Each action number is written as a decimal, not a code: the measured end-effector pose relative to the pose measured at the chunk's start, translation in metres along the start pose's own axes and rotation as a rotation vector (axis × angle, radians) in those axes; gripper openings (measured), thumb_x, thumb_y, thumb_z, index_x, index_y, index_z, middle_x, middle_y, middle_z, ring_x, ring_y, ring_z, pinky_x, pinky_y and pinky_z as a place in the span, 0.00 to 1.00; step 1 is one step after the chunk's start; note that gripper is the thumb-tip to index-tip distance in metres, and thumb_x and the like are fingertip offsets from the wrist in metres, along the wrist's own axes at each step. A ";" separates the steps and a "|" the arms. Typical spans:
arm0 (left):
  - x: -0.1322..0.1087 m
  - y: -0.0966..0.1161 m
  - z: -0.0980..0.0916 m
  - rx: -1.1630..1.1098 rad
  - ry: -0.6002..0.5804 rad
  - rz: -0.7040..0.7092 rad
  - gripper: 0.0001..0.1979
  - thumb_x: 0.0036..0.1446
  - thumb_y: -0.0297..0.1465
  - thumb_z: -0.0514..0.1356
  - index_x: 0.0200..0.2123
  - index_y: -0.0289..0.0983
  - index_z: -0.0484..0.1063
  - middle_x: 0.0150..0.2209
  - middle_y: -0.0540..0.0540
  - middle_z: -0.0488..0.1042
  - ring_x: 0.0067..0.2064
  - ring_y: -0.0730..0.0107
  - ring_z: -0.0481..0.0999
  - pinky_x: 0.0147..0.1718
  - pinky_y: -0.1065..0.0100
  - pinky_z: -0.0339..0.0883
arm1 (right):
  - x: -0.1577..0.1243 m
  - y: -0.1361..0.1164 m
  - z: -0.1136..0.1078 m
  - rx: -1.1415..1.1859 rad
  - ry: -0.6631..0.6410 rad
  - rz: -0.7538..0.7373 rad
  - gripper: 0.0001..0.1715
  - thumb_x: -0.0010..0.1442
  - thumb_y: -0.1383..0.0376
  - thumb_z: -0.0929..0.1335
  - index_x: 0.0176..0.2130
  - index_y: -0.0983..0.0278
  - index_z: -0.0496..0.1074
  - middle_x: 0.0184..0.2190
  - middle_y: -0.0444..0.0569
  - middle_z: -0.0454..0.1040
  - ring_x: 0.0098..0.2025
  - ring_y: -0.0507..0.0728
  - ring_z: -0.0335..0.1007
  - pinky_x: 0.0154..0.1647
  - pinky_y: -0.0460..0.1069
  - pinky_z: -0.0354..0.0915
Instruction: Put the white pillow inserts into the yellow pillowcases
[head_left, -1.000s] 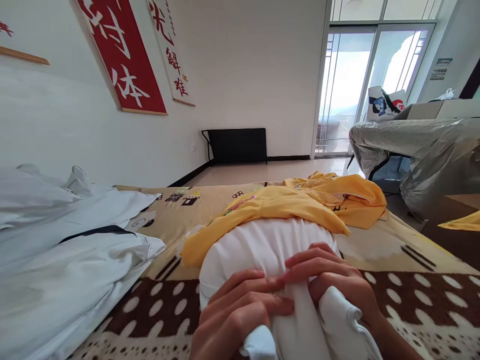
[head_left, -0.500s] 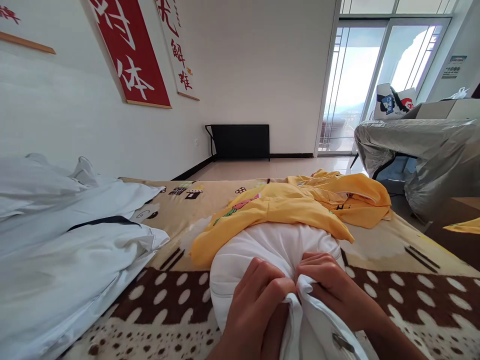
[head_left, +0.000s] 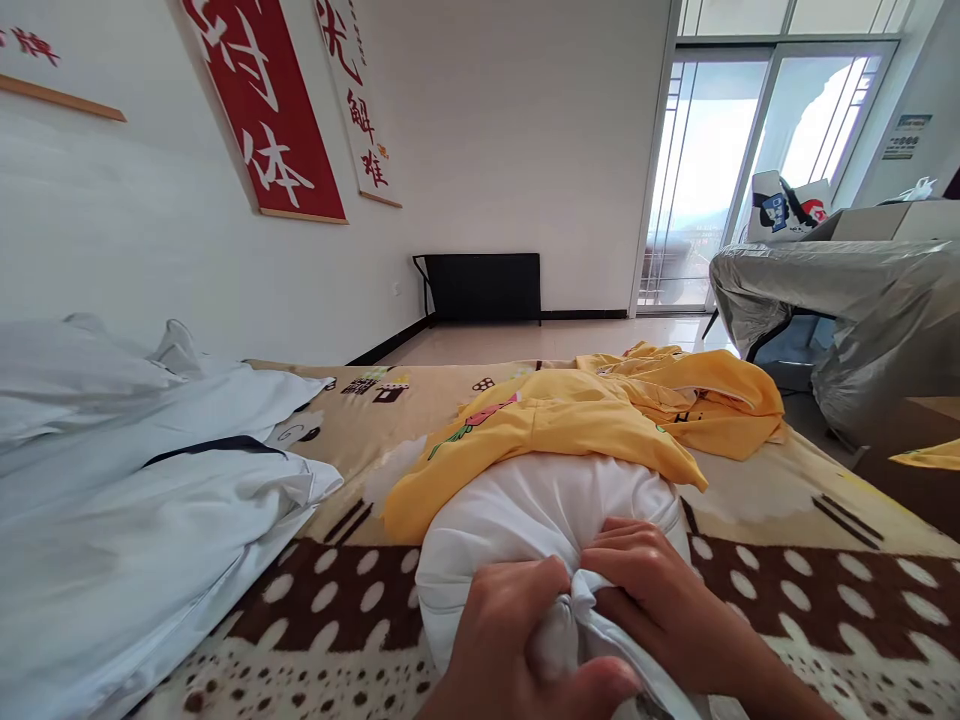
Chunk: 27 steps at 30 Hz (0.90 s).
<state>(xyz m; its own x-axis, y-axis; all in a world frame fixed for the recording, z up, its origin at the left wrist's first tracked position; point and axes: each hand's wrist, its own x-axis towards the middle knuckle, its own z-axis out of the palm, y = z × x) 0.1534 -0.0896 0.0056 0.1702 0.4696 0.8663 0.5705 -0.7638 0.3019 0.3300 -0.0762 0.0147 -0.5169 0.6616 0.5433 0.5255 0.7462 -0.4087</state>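
Observation:
In the lower middle, my left hand (head_left: 517,635) grips a bunch of white cloth (head_left: 559,640), its fingers curled in and its thumb stretched out to the right. Beside it, my right hand (head_left: 660,600) is closed on the same gathered cloth. A twisted fold of it runs between my hands toward me. Just beyond them the white cloth fans out in creases over a round, puffed bundle (head_left: 517,500); what fills it is hidden. A yellow garment (head_left: 570,415) with a printed carrot-like picture lies draped over the bundle's far side.
A patterned blanket (head_left: 330,580) covers the surface beneath. White clothing (head_left: 210,520) is spread at the left, and more yellow cloth (head_left: 727,400) lies crumpled at the back right. A plastic-covered table (head_left: 840,265) and a cardboard box (head_left: 915,410) stand at the right.
My left hand has rolled over, its thumb now showing toward the right. The cloth between my hands is bunched more tightly. The metal piece on it has dropped toward the lower edge.

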 end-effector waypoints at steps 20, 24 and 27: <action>0.019 0.012 -0.007 -0.084 -0.298 -0.051 0.17 0.62 0.30 0.49 0.20 0.38 0.59 0.17 0.53 0.62 0.19 0.76 0.63 0.24 0.73 0.62 | 0.005 -0.006 -0.008 0.074 -0.116 -0.004 0.19 0.67 0.62 0.58 0.25 0.64 0.61 0.23 0.44 0.66 0.29 0.50 0.60 0.39 0.48 0.59; 0.017 0.004 -0.005 -0.138 -0.228 -0.138 0.17 0.61 0.30 0.51 0.19 0.37 0.58 0.17 0.53 0.60 0.21 0.78 0.63 0.24 0.75 0.61 | 0.004 -0.010 -0.013 0.065 0.144 -0.093 0.06 0.64 0.67 0.62 0.37 0.64 0.68 0.35 0.49 0.73 0.38 0.52 0.67 0.42 0.48 0.63; 0.023 -0.006 -0.009 -0.209 -0.229 -0.230 0.19 0.61 0.31 0.51 0.17 0.36 0.53 0.16 0.54 0.54 0.19 0.80 0.57 0.20 0.75 0.54 | -0.005 -0.018 -0.013 -0.067 0.321 -0.287 0.12 0.61 0.70 0.64 0.45 0.60 0.68 0.45 0.49 0.75 0.47 0.55 0.69 0.48 0.50 0.65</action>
<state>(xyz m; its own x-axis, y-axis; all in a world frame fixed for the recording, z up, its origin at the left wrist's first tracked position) 0.1469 -0.0785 0.0277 0.2456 0.7083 0.6619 0.4424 -0.6894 0.5736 0.3322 -0.0942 0.0292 -0.4175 0.3631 0.8330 0.4394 0.8831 -0.1646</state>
